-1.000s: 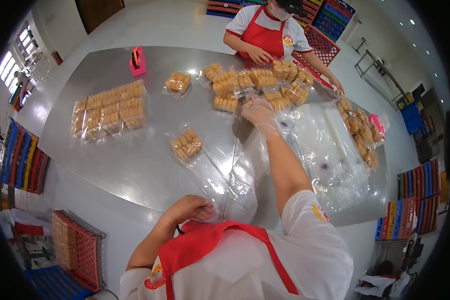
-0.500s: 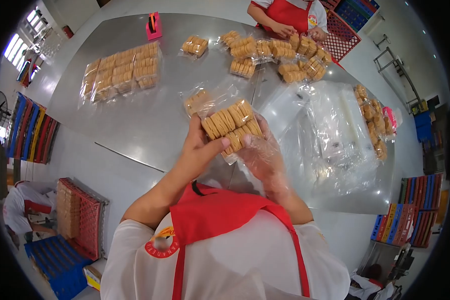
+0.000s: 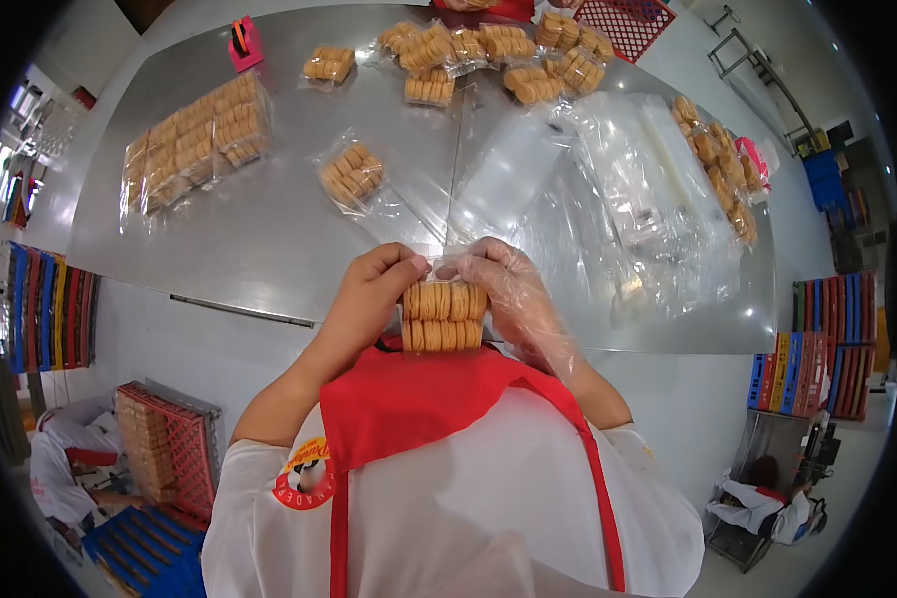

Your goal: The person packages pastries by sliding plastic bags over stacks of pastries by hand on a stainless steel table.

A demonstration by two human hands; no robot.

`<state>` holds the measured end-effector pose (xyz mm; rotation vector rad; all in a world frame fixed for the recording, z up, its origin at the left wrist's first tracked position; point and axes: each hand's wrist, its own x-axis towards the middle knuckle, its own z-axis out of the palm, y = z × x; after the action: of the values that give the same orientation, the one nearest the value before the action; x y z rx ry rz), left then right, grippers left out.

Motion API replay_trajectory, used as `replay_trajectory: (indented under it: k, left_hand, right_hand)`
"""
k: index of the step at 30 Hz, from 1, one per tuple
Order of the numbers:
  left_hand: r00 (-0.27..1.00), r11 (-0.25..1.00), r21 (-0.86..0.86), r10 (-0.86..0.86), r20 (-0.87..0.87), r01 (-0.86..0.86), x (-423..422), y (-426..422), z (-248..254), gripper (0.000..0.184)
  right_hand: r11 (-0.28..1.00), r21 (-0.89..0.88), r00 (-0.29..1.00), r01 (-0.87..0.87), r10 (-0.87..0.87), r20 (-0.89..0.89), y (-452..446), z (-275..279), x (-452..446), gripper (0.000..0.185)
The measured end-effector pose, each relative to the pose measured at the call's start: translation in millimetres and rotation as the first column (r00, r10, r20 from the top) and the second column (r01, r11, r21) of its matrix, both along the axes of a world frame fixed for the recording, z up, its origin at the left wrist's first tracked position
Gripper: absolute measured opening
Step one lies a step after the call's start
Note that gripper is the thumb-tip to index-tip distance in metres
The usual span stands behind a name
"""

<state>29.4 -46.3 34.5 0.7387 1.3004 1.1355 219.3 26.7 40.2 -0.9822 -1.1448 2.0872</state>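
Observation:
A clear bag of biscuits (image 3: 444,319) hangs upright at the table's front edge, close to the red apron. My bare left hand (image 3: 381,284) pinches the upper left of the bag's plastic. On the other side, my right hand (image 3: 503,289), in a clear plastic glove, pinches the upper right. Both hands' fingertips nearly meet above the biscuits. Beyond them lies a single biscuit pack (image 3: 352,174) on the metal table (image 3: 299,239). Flat clear bags (image 3: 658,189) cover the right part of the table.
Rows of packed biscuits (image 3: 197,140) lie at left, near a pink tape dispenser (image 3: 245,45). More packs (image 3: 508,42) are piled at the far side, before a co-worker's hands (image 3: 468,4). Bagged biscuits (image 3: 718,164) sit at right. Stacked crates (image 3: 50,309) stand on the floor.
My hands have drawn the biscuit bag from above the table toward my apron and now grip its top. A second ago, my right hand was at the far pile and my left was empty.

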Motion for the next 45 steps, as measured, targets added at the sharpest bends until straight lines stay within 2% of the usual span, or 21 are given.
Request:
replay_trajectory:
  k: [4,7,10,13,16,19,22,25,28,31,34,37,39,41,43,45]
  left_hand:
    - [0.976,0.996,0.091,0.039,-0.215,-0.020,1,-4,-10,0.020]
    - [0.986,0.995,0.091,-0.010,-0.167,0.026,1,-2,-1,0.021]
    - [0.946,0.997,0.054,-0.036,-0.323,0.056,11,-4,13,0.022]
    - [0.959,0.996,0.073,-0.025,-0.282,0.047,12,-8,12,0.021]
    - [0.994,0.988,0.122,0.104,-0.028,-0.099,17,-12,19,0.019]
    - [0.984,0.990,0.129,0.070,-0.164,-0.049,6,-20,10,0.016]
    - [0.919,0.978,0.192,-0.002,-0.395,0.084,-2,-24,13,0.016]
    - [0.973,0.991,0.120,-0.034,-0.229,0.062,-1,-24,25,0.014]
    - [0.998,0.993,0.114,-0.013,0.055,0.006,0,-25,18,0.010]
    - [0.970,0.992,0.124,-0.008,0.245,-0.023,-2,-32,8,0.011]
    - [0.979,0.990,-0.067,-0.112,0.172,0.125,-9,-34,6,0.020]
    - [0.984,0.984,-0.057,-0.163,0.077,0.168,-9,-37,15,0.024]
    - [0.966,0.972,0.024,-0.228,-0.120,0.233,-13,-40,23,0.023]
    - [0.891,0.938,0.059,-0.303,-0.338,0.341,-15,-41,32,0.031]
    - [0.739,0.880,0.035,-0.376,-0.560,0.474,-17,-41,40,0.044]
    - [0.650,0.875,0.062,-0.308,-0.695,0.481,-18,-43,38,0.051]
  right_hand:
    - [0.999,0.027,0.999,0.043,-0.043,0.004,-10,7,-2,0.012]
    - [0.995,0.100,0.992,0.027,-0.039,0.122,-13,18,-5,0.011]
    - [0.990,0.143,0.993,-0.012,-0.005,0.116,-16,17,-4,0.012]
    - [0.985,0.175,0.987,-0.007,-0.021,0.161,-20,22,-5,0.013]
    - [0.990,0.131,0.988,0.053,-0.071,0.135,-21,23,-5,0.015]
    - [0.992,0.128,0.978,-0.023,-0.004,0.207,-21,21,0,0.018]
    - [0.978,0.208,0.968,-0.035,-0.019,0.252,-22,19,0,0.018]
    - [0.970,0.233,0.966,-0.064,0.001,0.260,-23,24,2,0.015]
    - [0.995,0.088,0.987,-0.048,0.033,0.159,-25,22,4,0.012]
    - [0.998,0.010,0.995,-0.065,0.064,0.075,-28,21,5,0.013]
    - [0.976,-0.025,0.960,-0.216,0.217,0.178,-22,16,11,0.015]
    - [0.976,-0.144,0.971,-0.163,0.184,0.149,-25,20,12,0.019]
    - [0.968,-0.126,0.958,-0.219,0.237,0.158,-25,24,18,0.026]
    - [0.957,-0.098,0.944,-0.272,0.285,0.164,-27,26,21,0.034]
    - [0.944,-0.055,0.929,-0.324,0.329,0.168,-30,26,21,0.043]
    - [0.938,-0.105,0.931,-0.331,0.343,0.129,-32,17,25,0.054]
